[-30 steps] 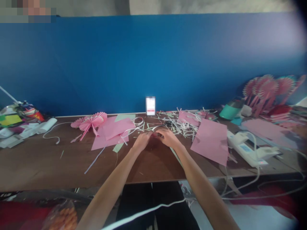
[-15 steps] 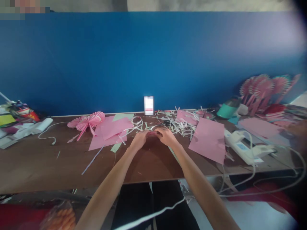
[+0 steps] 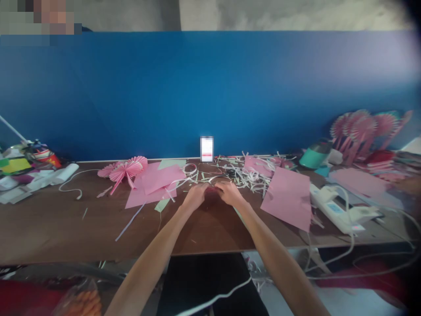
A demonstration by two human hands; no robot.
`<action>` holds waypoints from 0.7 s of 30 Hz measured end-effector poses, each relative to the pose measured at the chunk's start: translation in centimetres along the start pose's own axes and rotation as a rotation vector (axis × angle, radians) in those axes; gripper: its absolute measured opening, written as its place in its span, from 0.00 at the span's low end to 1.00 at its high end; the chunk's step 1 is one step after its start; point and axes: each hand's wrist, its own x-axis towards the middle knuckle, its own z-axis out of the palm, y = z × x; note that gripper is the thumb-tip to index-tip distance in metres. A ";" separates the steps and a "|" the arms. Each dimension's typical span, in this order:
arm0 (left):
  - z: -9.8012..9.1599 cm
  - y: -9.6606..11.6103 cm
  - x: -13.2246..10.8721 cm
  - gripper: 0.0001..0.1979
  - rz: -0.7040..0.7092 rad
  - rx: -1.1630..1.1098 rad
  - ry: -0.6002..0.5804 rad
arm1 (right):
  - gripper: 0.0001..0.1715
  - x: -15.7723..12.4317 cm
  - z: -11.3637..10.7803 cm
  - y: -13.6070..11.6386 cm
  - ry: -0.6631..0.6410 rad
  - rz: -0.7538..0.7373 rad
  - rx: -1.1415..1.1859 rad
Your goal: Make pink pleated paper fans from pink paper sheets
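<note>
My left hand [image 3: 196, 195] and my right hand [image 3: 229, 192] meet close together over the middle of the brown table, fingers bent inward and closed. Something small and reddish seems to show between the fingertips, but I cannot make out what it is. Just beyond them lies a heap of white and pale green paper strips [image 3: 253, 175]. A pink paper sheet [image 3: 287, 195] is to the right of my right hand. Left of my left hand are overlapping pink sheets [image 3: 158, 177] and pleated pink paper fans [image 3: 129, 169].
A lit phone [image 3: 207, 149] stands against the blue partition [image 3: 164, 87]. At right are a white power strip [image 3: 333, 208] with cables, a teal container [image 3: 314, 156] and several pink fans [image 3: 362, 127]. A white paper roll [image 3: 66, 173] lies at left. Another person's blurred hand shows at the right edge.
The view has tilted up slightly, so everything sits a little lower in the picture. My hands stay together, fingers closed, in almost the same place on the table.
</note>
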 end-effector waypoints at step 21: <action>0.6 -1.6 0.7 0.12 -0.084 -0.634 0.210 | 0.26 0.4 0.3 -0.5 0.136 0.153 0.474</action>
